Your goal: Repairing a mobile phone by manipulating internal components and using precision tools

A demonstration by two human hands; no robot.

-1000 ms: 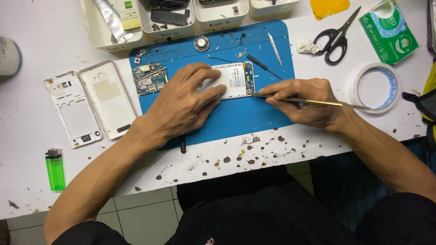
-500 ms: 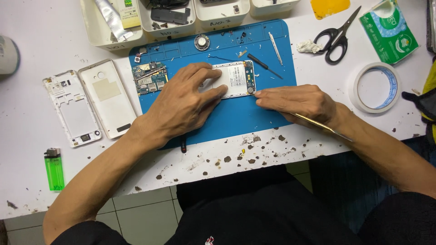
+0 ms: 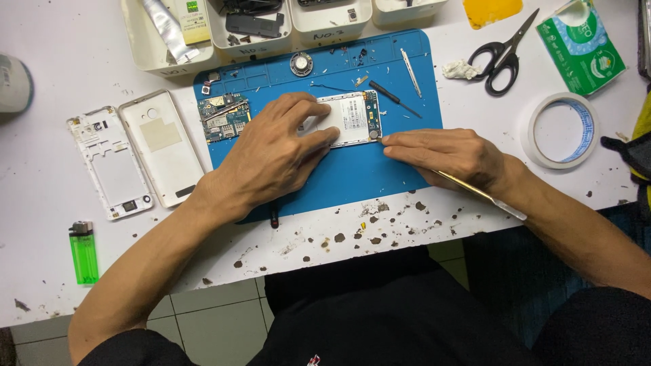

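Note:
An opened white phone body [image 3: 351, 116] lies on a blue work mat [image 3: 380, 169]. My left hand [image 3: 274, 152] presses flat on its left part, fingers spread over it. My right hand [image 3: 451, 154] holds a thin metal pry tool [image 3: 489, 196], its handle sticking out past my wrist to the lower right. The fingertips of that hand touch the phone's lower right corner. A green circuit board [image 3: 222, 116] rests on the mat just left of my left hand.
A white back cover [image 3: 163, 146] and white frame [image 3: 108, 163] lie left of the mat. A green lighter [image 3: 83, 252] sits near the table edge. Scissors [image 3: 500, 54], tape roll [image 3: 561, 130], a green packet [image 3: 581, 46] and white trays [image 3: 224, 30] are nearby.
My right hand has turned the pry tool so its handle points to the lower right and slid leftward to the phone's corner. The left hand has stayed on the phone.

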